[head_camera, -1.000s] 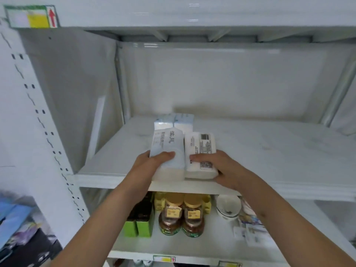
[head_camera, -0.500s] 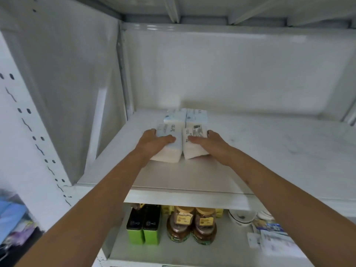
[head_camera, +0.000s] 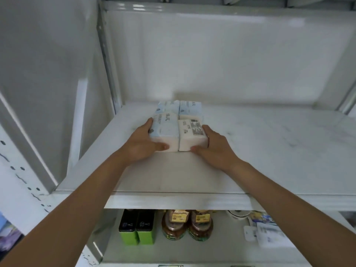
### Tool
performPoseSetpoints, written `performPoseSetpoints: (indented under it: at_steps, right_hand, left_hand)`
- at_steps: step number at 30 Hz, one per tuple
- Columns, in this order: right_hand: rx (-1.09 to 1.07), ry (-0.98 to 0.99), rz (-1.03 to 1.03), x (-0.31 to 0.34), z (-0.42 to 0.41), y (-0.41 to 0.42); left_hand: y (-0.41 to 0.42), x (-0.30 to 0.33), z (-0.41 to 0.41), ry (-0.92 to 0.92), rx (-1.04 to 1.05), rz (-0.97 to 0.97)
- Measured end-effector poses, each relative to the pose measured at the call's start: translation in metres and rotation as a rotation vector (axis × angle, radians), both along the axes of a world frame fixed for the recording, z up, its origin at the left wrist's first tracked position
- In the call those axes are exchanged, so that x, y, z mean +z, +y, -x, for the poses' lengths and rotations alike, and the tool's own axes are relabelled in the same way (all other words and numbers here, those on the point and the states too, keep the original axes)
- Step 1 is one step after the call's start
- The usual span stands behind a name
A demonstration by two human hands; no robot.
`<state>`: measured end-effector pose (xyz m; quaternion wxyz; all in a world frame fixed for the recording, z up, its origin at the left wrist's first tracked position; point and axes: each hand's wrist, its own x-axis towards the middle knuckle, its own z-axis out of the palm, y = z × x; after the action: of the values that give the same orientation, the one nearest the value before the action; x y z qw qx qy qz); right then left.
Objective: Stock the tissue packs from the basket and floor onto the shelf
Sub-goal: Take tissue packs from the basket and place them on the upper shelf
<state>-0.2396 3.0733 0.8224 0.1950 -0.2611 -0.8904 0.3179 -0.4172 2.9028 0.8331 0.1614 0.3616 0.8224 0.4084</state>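
Observation:
Two tissue packs lie side by side on the white shelf [head_camera: 269, 151], towards its left. My left hand [head_camera: 143, 145] grips the left pack [head_camera: 165, 130], white with pale blue print, thumb on its front face. My right hand [head_camera: 213, 149] grips the right pack [head_camera: 190, 135], white with a barcode label on top. Both packs rest on the shelf board, pressed against two more pale blue packs [head_camera: 180, 107] that stand behind them near the back wall. No basket or floor is in view.
The shelf has a grey side wall [head_camera: 48, 83] on the left and a white back wall. On the lower shelf stand two green tins [head_camera: 136, 227], two brown jars [head_camera: 186, 225], a white bowl [head_camera: 238, 213] and loose packets [head_camera: 269, 234].
Both hands have pushed the two packs from the shelf's front edge deeper in, up against the two rear packs. My view has tilted closer to the shelf.

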Motion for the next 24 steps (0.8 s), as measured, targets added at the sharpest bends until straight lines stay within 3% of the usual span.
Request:
performPoseSetpoints:
  at_steps: [9,12,15,17,19,21,24]
  right_hand:
    - [-0.064,0.009,0.007,0.001,0.020,0.009]
    - [-0.012,0.097,0.016,0.009,-0.007,-0.009]
    - [0.039,0.200,-0.081,-0.003,-0.073,-0.035]
    - [0.052,0.295,-0.265,-0.027,-0.131,-0.048]
    - [0.034,0.382,-0.407,-0.062,-0.185,-0.056]
    - [0.000,0.390,-0.466,-0.108,-0.226,-0.055]
    - [0.000,0.215,-0.410,-0.180,-0.271,-0.043]
  left_hand:
    - [0.013,0.016,0.005,0.053,0.008,0.082]
    - [0.001,0.014,-0.019,0.171,0.096,-0.014]
    - [-0.035,-0.005,-0.075,0.394,0.140,-0.248]
    - [-0.066,-0.030,-0.120,0.508,0.111,-0.411]
    - [-0.090,-0.061,-0.162,0.495,0.095,-0.477]
    - [-0.100,-0.095,-0.199,0.424,0.088,-0.445]
    - [-0.092,-0.157,-0.244,0.334,0.003,-0.276]
